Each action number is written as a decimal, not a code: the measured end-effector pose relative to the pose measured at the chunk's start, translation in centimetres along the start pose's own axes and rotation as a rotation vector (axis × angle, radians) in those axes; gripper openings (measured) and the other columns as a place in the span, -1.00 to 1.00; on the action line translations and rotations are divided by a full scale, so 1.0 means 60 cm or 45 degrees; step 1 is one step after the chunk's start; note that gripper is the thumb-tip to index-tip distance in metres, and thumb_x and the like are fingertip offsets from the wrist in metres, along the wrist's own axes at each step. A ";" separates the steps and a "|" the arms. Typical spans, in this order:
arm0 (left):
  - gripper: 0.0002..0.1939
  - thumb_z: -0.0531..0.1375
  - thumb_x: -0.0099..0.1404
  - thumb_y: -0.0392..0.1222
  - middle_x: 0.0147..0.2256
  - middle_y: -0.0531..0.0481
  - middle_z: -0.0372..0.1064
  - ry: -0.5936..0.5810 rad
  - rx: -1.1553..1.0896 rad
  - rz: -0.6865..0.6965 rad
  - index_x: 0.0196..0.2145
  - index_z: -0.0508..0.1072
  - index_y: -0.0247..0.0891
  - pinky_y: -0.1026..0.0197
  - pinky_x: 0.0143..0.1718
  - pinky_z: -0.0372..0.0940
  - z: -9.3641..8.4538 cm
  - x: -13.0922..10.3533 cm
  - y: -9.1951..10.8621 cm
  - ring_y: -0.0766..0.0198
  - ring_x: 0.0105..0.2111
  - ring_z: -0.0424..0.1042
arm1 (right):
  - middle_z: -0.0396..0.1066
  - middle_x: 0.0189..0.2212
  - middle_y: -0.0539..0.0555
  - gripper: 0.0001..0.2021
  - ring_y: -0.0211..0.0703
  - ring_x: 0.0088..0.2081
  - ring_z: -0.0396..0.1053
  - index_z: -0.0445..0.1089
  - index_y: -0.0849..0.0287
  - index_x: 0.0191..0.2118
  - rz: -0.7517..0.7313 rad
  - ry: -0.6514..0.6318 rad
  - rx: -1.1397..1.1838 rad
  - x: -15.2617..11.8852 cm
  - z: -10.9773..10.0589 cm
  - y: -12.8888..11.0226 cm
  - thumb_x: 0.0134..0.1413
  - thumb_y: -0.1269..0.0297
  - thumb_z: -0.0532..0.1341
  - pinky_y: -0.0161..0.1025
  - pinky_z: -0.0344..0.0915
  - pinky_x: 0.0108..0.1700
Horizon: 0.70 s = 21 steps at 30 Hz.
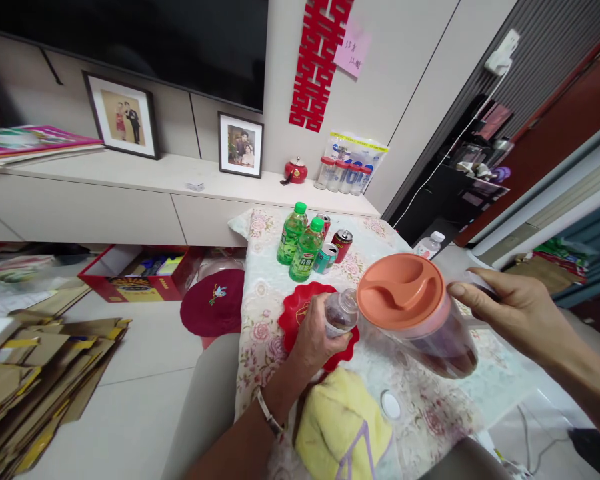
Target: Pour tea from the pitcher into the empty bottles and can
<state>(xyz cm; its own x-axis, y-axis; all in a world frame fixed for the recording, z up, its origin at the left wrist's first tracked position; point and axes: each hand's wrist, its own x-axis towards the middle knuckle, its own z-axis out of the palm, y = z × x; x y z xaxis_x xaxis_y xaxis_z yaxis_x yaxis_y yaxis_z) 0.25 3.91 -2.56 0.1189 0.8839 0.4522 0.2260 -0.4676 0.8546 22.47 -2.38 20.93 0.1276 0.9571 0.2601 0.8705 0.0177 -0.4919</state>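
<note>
My left hand [313, 333] is wrapped round a small clear bottle [341, 313] whose open mouth points up. It is held over a red scalloped plate [291, 307]. My right hand [505, 308] grips the handle of a clear pitcher [447, 337] with an orange lid [400, 290]. The pitcher tilts toward the bottle, its lid edge close beside the bottle mouth. Dark reddish liquid shows low in the pitcher. Whether any liquid is flowing cannot be made out. Below the hands lie a yellow cloth [343, 423] and a round white cap [391, 405].
Two green-capped bottles [303, 257] and several cans [343, 245] stand on the flowered tablecloth [263, 327]. Behind the pitcher is a white-capped bottle [430, 245]. A maroon-covered stool [215, 303] is left of the table, near flattened cardboard [45, 387]. A cabinet [205, 217] runs behind.
</note>
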 end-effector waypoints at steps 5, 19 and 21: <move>-0.28 0.36 -0.03 -0.29 -0.02 -0.17 0.49 -0.002 -0.021 -0.002 0.10 0.26 -0.11 -0.09 0.04 0.52 -0.001 0.000 0.003 -0.08 -0.01 0.56 | 0.21 -0.59 -0.03 -0.37 -0.19 -0.53 0.21 0.42 0.13 -0.59 0.022 -0.022 -0.018 -0.001 0.000 0.006 -0.08 -0.43 0.28 -0.28 0.19 -0.50; -0.27 0.39 -0.03 -0.28 -0.01 -0.21 0.48 -0.044 -0.051 -0.027 0.10 0.26 -0.16 -0.10 0.05 0.51 -0.003 0.001 0.006 -0.10 0.00 0.56 | 0.17 -0.60 -0.04 -0.36 -0.22 -0.54 0.16 0.36 0.12 -0.61 -0.001 -0.007 -0.035 -0.003 -0.002 0.006 -0.07 -0.45 0.28 -0.30 0.14 -0.52; -0.27 0.38 -0.03 -0.29 0.00 -0.20 0.48 -0.043 -0.046 -0.034 0.10 0.26 -0.13 -0.10 0.06 0.51 -0.004 0.001 0.006 -0.11 0.00 0.56 | 0.15 -0.60 -0.04 -0.36 -0.21 -0.54 0.16 0.35 0.11 -0.62 -0.008 -0.001 -0.029 -0.003 -0.001 0.007 -0.06 -0.44 0.27 -0.30 0.14 -0.53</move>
<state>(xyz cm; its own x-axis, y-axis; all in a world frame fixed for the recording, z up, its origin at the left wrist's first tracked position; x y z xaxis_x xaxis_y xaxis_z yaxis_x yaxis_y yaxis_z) 0.11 3.81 -2.15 0.1461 0.8952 0.4210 0.1948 -0.4433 0.8750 22.86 -2.55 20.71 0.1219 0.9571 0.2627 0.8819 0.0170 -0.4712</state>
